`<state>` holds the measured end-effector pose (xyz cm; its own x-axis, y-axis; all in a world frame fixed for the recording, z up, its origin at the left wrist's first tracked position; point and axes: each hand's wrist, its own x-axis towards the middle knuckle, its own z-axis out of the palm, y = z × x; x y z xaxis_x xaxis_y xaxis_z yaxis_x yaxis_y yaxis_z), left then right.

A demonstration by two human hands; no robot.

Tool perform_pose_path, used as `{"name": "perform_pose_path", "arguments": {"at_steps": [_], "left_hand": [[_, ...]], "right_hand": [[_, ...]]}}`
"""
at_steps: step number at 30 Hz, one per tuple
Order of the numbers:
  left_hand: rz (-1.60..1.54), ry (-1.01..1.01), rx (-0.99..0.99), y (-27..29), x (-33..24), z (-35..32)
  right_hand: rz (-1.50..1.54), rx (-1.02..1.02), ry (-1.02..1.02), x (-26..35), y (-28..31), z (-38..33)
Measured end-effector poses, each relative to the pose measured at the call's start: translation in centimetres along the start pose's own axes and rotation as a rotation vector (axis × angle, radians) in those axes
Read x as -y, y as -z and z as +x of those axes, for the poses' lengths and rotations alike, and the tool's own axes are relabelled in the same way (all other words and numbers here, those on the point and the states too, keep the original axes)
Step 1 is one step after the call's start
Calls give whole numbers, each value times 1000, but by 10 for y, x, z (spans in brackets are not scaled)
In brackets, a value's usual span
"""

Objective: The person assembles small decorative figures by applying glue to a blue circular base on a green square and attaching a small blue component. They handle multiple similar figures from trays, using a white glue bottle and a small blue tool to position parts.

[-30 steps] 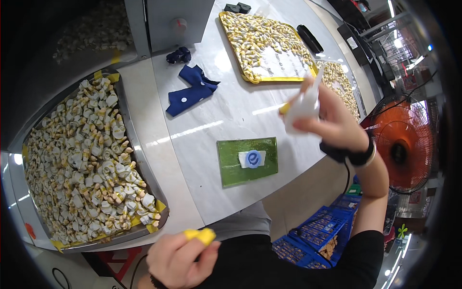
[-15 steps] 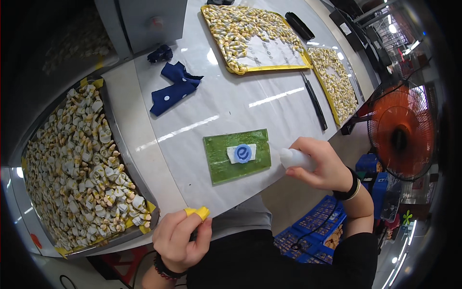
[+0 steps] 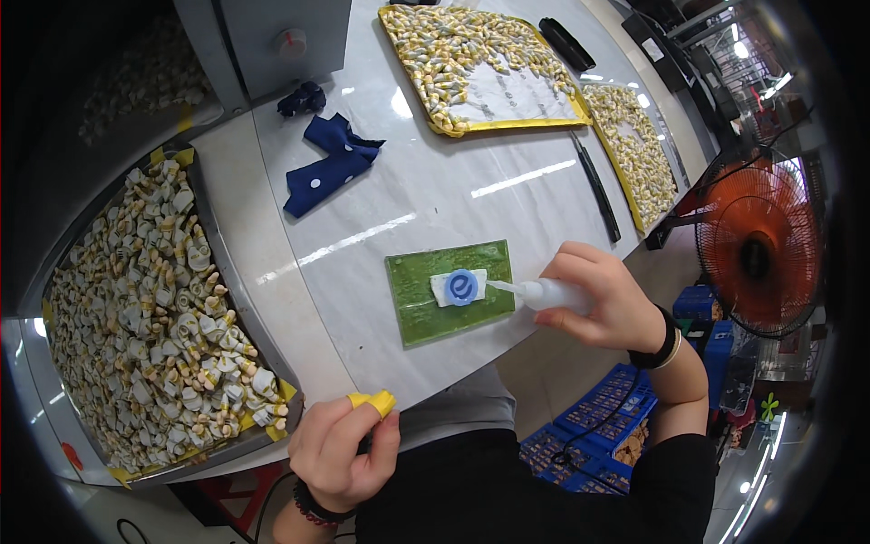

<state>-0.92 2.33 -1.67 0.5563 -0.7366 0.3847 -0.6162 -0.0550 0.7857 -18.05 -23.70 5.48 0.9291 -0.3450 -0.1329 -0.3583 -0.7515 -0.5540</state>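
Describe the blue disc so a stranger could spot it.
On the marbled table, find the green slab near the front edge. A white piece lies on it, bearing the blue disc. Unlike those rectangular neighbours, it's round with a dark swirl.

A dark blue curled mark stands on the round light-blue disc (image 3: 461, 286), which sits on the white piece (image 3: 439, 289) on the green slab (image 3: 410, 319) at the near centre; whether letter or ornament cannot be determined. A white label (image 3: 652, 50) is noted on the black box (image 3: 638, 33) at far right, its print too small to read. Faint grey marks on the white liner (image 3: 507, 100) of the far yellow-edged tray (image 3: 521, 126) are likewise illegible.
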Motion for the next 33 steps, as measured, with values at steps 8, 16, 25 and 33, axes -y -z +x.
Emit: {"name": "perform_pose_path", "arguments": {"at_steps": [8, 16, 25, 33], "left_hand": [[-5, -25, 1, -1, 1, 1], [2, -6, 9, 0, 2, -1], [35, 5, 1, -2, -1, 0], [37, 40, -12, -4, -4, -1]], "right_hand": [[-13, 4, -2, -2, 1, 1], [66, -3, -8, 0, -1, 2], [465, -314, -99, -24, 1, 14], [386, -377, -103, -42, 0, 19]]}}
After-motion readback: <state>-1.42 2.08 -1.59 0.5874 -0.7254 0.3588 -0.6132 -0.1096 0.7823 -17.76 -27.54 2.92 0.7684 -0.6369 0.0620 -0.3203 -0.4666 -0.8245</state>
